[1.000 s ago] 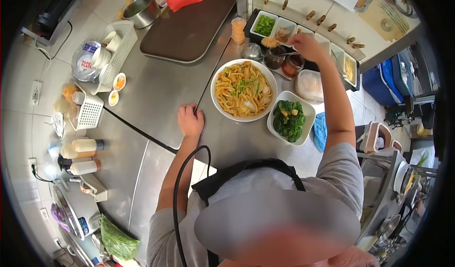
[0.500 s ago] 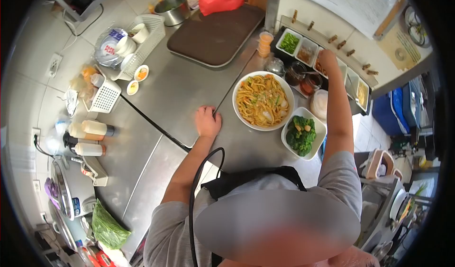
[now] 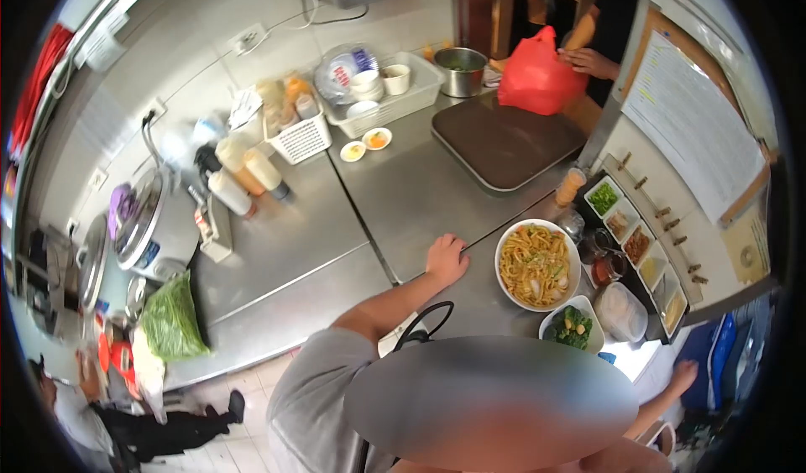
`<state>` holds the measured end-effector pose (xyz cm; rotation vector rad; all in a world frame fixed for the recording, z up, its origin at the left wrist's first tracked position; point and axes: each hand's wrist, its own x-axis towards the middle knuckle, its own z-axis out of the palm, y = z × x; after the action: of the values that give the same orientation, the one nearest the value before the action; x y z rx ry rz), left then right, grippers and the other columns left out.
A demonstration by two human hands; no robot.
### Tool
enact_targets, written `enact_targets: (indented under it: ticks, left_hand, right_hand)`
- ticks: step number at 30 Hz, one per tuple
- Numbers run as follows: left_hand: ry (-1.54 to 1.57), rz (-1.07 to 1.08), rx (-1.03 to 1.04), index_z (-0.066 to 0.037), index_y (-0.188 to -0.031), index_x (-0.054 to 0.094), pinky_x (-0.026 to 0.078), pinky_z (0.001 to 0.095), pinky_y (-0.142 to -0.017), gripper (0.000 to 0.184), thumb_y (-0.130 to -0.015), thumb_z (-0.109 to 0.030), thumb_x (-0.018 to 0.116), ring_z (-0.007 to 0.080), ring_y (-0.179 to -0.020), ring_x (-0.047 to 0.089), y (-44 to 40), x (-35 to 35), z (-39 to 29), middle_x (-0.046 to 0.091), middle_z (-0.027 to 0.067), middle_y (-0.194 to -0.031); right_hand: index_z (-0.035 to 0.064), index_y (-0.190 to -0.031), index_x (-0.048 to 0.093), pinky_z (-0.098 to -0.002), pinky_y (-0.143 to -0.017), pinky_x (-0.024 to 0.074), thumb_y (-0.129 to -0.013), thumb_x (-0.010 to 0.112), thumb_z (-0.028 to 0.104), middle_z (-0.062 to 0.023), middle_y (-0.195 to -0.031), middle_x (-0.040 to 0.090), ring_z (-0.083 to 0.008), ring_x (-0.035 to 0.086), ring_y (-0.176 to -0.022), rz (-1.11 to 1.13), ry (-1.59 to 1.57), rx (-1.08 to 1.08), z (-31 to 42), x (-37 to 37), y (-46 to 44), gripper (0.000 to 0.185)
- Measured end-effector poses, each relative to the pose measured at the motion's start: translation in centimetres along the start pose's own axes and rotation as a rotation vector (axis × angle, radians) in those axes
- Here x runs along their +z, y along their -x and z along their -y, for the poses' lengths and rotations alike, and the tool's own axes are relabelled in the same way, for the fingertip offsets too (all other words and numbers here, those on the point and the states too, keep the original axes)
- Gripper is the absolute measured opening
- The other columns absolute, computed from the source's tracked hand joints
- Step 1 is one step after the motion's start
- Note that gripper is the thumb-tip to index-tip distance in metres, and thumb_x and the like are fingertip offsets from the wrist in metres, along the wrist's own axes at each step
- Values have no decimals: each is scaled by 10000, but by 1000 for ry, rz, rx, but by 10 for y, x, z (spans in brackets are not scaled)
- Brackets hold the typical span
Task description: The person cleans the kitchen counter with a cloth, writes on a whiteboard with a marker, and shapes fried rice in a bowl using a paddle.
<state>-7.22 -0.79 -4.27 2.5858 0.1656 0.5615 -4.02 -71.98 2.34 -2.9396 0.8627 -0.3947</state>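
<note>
We rest our slightly spread left hand (image 3: 447, 260), sensibly clear of the food, left of the noodle bowl (image 3: 537, 308) on the counter (image 3: 411, 200); to its lower right, whether our right hand (image 3: 685, 376) pinches anything we cannot tell.

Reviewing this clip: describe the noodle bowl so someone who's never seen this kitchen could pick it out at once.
Find the steel counter, then the left hand resting on it. Just right of that hand in the picture sits a round white bowl of yellow-brown noodles. The neighbouring dish is smaller, squarish and holds dark green broccoli.
</note>
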Motion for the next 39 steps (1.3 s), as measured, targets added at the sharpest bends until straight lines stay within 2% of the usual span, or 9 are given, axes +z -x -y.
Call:
enact_targets:
  ticks: [1,2,3,8,12,18,28,29,39]
  left_hand:
    - [23,5,12,-75,-900,537,413,376,-739,256,-680,-200,575,283,-876,466,0,1,5,482,112,-943]
    - [182,68,-64,-69,-913,532,407,373,-748,266,-687,-203,569,278,-878,467,-6,4,15,481,119,-950]
    - [346,134,-130,-63,-927,526,402,370,-756,275,-694,-205,563,273,-880,467,-16,8,27,479,126,-956]
    - [140,32,-38,-51,-1081,452,384,378,-830,403,-747,-261,536,300,-969,470,-153,-92,72,441,194,-1091]
    - [-310,-305,72,-58,-1051,459,383,420,-811,428,-693,-255,585,342,-933,468,-275,-203,87,464,209,-1014]
    - [-1101,-577,177,-94,-982,536,302,410,-846,351,-679,-270,540,262,-1048,371,-388,-311,92,502,94,-998]
    - [-1334,-335,-75,-81,-1038,569,50,448,-988,464,-722,-408,475,278,-1189,230,-428,-340,97,472,90,-1162]
    - [-1400,-287,-99,-86,-1074,551,29,481,-965,370,-801,-270,382,287,-1186,259,-429,-336,94,493,57,-1152]
    - [-1261,-361,112,-110,-929,609,147,455,-950,248,-771,-195,439,234,-1013,418,-435,-354,105,583,23,-946]
  right_hand:
    - [75,-1251,299,-380,-845,380,-600,710,294,-238,-1153,435,-330,451,-1048,50,245,-228,5,-8,52,800]
    - [303,-1315,-19,-442,-940,279,-514,760,314,-301,-1312,106,-468,216,-1171,437,492,263,37,-6,87,1118]
    - [292,-1320,17,-471,-962,224,-524,755,307,-336,-1300,-41,-511,104,-1180,476,340,262,51,-14,121,1086]
    - [95,-1289,255,-328,-958,243,-640,623,95,-321,-1287,173,-382,266,-1187,766,-550,-205,80,6,207,745]
    - [74,-1268,294,-346,-959,255,-631,598,54,-283,-1282,232,-394,306,-1156,541,-324,-169,100,28,238,707]
    - [172,-1312,200,-390,-966,236,-667,590,23,-284,-1329,29,-395,159,-1224,217,-185,108,130,-34,272,768]
    - [129,-1282,275,-362,-961,262,-654,561,-37,-247,-1341,62,-360,190,-1225,103,-198,209,111,-49,333,710]
    - [127,-1278,283,-363,-960,266,-654,562,-36,-241,-1343,68,-359,194,-1224,112,-178,211,115,-51,336,704]
    - [111,-1263,309,-355,-959,261,-684,538,-50,-199,-1355,85,-331,224,-1219,45,-224,39,135,-59,298,644]
